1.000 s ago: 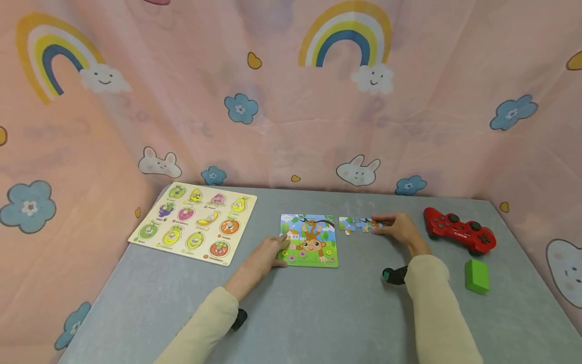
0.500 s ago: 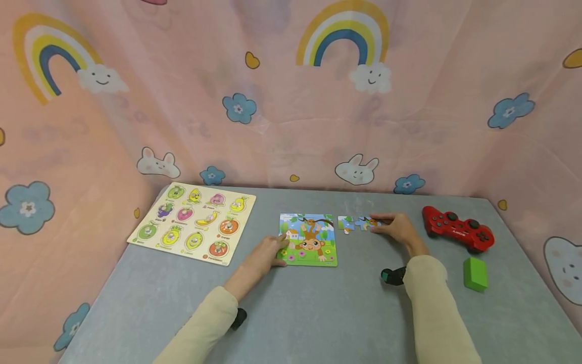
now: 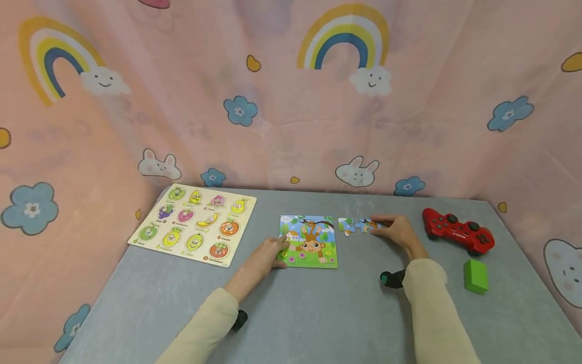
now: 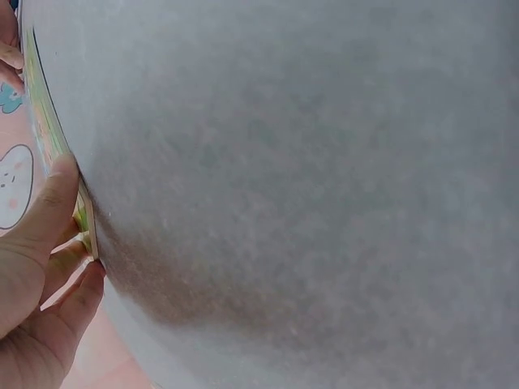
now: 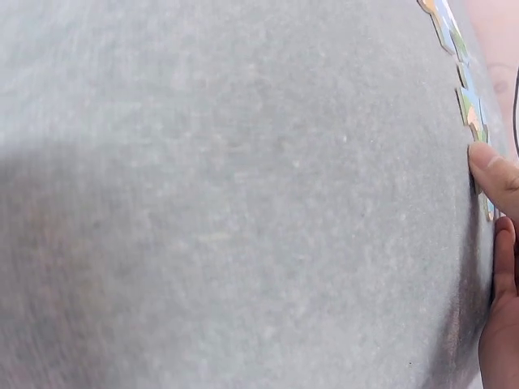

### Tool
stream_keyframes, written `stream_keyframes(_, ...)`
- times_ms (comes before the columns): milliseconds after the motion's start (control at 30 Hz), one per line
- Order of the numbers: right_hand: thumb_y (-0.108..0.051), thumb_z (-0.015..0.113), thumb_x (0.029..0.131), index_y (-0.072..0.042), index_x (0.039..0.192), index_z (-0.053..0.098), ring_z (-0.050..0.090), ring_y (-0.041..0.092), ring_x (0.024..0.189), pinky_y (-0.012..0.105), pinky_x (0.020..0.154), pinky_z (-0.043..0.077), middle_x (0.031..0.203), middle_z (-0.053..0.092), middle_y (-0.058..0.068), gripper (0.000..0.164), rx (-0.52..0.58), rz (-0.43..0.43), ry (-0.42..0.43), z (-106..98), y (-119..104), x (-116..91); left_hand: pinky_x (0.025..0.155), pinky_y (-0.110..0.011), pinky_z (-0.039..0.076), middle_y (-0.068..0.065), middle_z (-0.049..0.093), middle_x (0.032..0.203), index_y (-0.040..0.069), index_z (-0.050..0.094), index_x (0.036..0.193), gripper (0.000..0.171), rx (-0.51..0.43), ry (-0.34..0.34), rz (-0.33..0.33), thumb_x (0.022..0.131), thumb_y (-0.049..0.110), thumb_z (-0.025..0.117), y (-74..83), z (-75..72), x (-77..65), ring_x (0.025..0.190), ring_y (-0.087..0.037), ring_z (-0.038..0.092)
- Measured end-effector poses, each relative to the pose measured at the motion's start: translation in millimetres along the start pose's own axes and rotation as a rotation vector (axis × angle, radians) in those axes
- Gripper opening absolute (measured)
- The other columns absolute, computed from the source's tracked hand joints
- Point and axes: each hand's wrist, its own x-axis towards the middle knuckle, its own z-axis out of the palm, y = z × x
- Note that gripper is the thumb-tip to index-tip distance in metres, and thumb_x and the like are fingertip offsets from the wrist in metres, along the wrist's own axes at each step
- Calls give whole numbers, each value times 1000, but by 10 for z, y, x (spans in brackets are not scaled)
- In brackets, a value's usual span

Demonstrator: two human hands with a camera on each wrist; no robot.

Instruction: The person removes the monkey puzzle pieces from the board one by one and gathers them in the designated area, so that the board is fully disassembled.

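Note:
A square monkey jigsaw puzzle point(image 3: 313, 247) lies flat in the middle of the grey table. My left hand point(image 3: 268, 255) holds its near left corner, thumb along the near edge and fingers at the left side; the left wrist view shows this grip on the puzzle's edge point(image 4: 50, 121). Right of the puzzle lies a loose jigsaw piece point(image 3: 346, 225), slightly apart from it. Beside that, my right hand point(image 3: 400, 231) pinches another jigsaw piece point(image 3: 366, 225) by its right side, flat on the table. The right thumb point(image 5: 489, 166) covers part of that piece in the right wrist view.
A cream board point(image 3: 188, 237) with fruit pictures lies at the left. On the right are a red game controller point(image 3: 459, 231) and a green block point(image 3: 476, 276). A pink printed curtain point(image 3: 282, 141) hangs behind the table.

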Motion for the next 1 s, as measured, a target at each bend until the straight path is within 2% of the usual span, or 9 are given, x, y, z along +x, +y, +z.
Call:
stream_keyframes(200,-10,76,82,10,119,62,45,40,128,50,107,34,131,54,27,45,44,-18,-12,5,14,0,100,-43,45,-22,49,139,-6,58,126,57,13,-2,-4,76,14,77,4,-10,-8,118,-40,52)
stream_keyframes(467,-14,76,83,7,126,58,44,34,130,45,109,34,135,53,22,51,147,77,-36,-22,22,-21,100,-44,44,-22,48,139,-7,58,126,57,-2,-6,2,76,14,77,4,-21,-13,119,-41,51)
stream_keyframes(567,-18,75,84,4,130,56,49,27,126,36,107,39,135,53,21,55,168,105,-31,-45,24,-54,100,-45,44,-23,48,139,-8,58,125,57,-9,0,11,76,13,77,2,-9,-13,118,-41,52)
stream_keyframes(667,-19,72,87,4,132,53,54,14,116,20,97,44,134,53,23,54,189,87,-11,-71,34,-93,100,-45,44,-24,48,139,-9,58,125,57,-22,-2,9,76,13,77,4,3,-14,118,-42,51)
stream_keyframes(767,-14,69,89,8,133,51,57,0,105,8,87,43,131,56,23,52,271,55,24,-80,35,-121,100,-46,45,-24,48,138,-9,58,125,57,-22,-1,12,76,12,77,6,6,-17,117,-42,52)
stream_keyframes(833,-11,69,89,10,132,50,59,-3,101,7,84,44,127,60,20,51,335,33,46,-76,21,-126,100,-46,45,-25,48,138,-9,58,125,57,-35,5,13,75,12,78,3,6,-16,116,-42,52)
stream_keyframes(933,-8,68,89,13,130,50,63,-1,100,10,83,49,122,64,14,50,405,-2,58,-48,-22,-124,99,-46,45,-26,50,136,-10,58,123,57,-40,18,21,74,11,78,-2,4,-11,115,-42,53)
stream_keyframes(1000,-5,68,88,13,130,50,64,2,101,13,82,51,122,64,16,49,438,-26,54,-18,-54,-117,100,-46,44,-25,49,136,-10,58,123,57,-57,18,17,74,10,78,-3,4,-6,115,-43,52)
